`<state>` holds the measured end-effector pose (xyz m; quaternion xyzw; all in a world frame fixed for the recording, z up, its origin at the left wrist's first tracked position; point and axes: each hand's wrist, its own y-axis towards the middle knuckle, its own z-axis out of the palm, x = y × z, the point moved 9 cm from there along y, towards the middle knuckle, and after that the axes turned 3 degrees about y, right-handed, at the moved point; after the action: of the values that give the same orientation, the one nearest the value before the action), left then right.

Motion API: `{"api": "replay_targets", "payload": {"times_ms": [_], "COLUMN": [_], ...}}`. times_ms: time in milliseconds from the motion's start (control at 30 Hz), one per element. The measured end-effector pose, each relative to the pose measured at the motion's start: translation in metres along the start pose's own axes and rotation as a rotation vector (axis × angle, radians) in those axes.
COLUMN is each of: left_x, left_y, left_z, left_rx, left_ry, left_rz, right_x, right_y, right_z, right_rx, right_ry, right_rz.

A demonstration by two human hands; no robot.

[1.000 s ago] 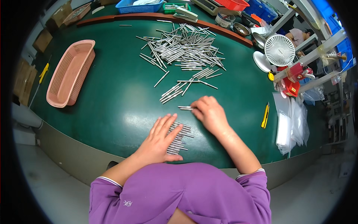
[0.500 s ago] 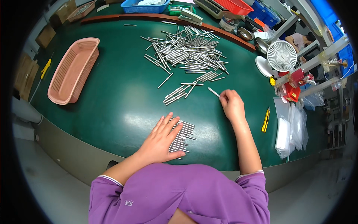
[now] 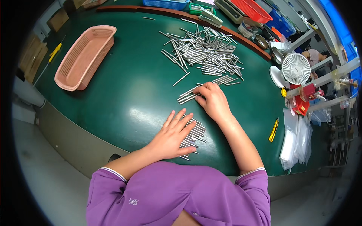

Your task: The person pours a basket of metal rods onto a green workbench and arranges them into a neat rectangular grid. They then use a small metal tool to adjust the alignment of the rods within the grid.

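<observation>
My left hand (image 3: pixel 171 136) lies flat with fingers spread over a row of slim metal rods (image 3: pixel 197 132) laid side by side near the table's front edge. Some of the row is hidden beneath the palm. Further off, my right hand (image 3: pixel 212 98) is bent over a small group of the same rods (image 3: pixel 184 98), thumb and fingertips closed about their right ends. How many rods the fingers grip is hidden. Behind this group spreads a big loose heap of metal rods (image 3: pixel 205 49), pointing in mixed directions. One rod (image 3: pixel 181 78) lies by itself left of the small group.
A pink plastic basket (image 3: pixel 85 60) stands at the left, with a yellow-handled screwdriver (image 3: pixel 55 52) beyond it. At the right are a yellow cutter knife (image 3: pixel 273 130), clear plastic bags (image 3: pixel 298 139) and a white fan (image 3: pixel 296 68). A brown wooden strip (image 3: pixel 166 12) edges the far side.
My right hand has moved left, from a single rod at its fingertips to the small group of rods. My left hand stays on the row. The whole view has shifted slightly.
</observation>
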<state>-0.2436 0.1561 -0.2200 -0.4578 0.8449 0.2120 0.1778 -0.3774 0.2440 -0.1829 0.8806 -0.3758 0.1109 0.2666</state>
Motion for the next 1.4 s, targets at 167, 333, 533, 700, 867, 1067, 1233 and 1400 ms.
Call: {"api": "replay_targets", "payload": {"times_ms": [167, 333, 533, 700, 867, 1067, 1233, 1400], "left_x": [0.001, 0.003, 0.003, 0.002, 0.002, 0.001, 0.002, 0.002], "left_y": [-0.001, -0.003, -0.002, -0.002, -0.002, -0.001, 0.000, -0.001], "left_z": [-0.002, -0.003, -0.005, -0.004, -0.008, -0.007, -0.007, -0.008], "left_rx": [-0.026, -0.041, -0.044, -0.072, -0.046, -0.039, -0.028, -0.059], "left_ry": [-0.026, -0.058, -0.073, -0.078, -0.093, -0.097, -0.096, -0.108], "left_rz": [0.007, 0.008, 0.015, 0.018, 0.007, 0.004, -0.007, 0.006], "right_x": [-0.027, -0.029, -0.033, -0.038, -0.054, -0.061, -0.057, -0.079], "right_y": [0.033, 0.031, 0.021, 0.002, -0.022, -0.043, -0.056, -0.085], "right_z": [0.011, 0.005, -0.007, -0.028, -0.026, -0.029, -0.054, -0.051], "right_rx": [-0.060, -0.114, -0.187, -0.163, -0.204, -0.220, -0.289, -0.372], "right_ry": [-0.125, -0.053, 0.041, 0.143, 0.238, 0.307, 0.319, 0.579], "right_rz": [-0.012, 0.016, 0.138, 0.255, 0.380, 0.411, 0.356, 0.508]}}
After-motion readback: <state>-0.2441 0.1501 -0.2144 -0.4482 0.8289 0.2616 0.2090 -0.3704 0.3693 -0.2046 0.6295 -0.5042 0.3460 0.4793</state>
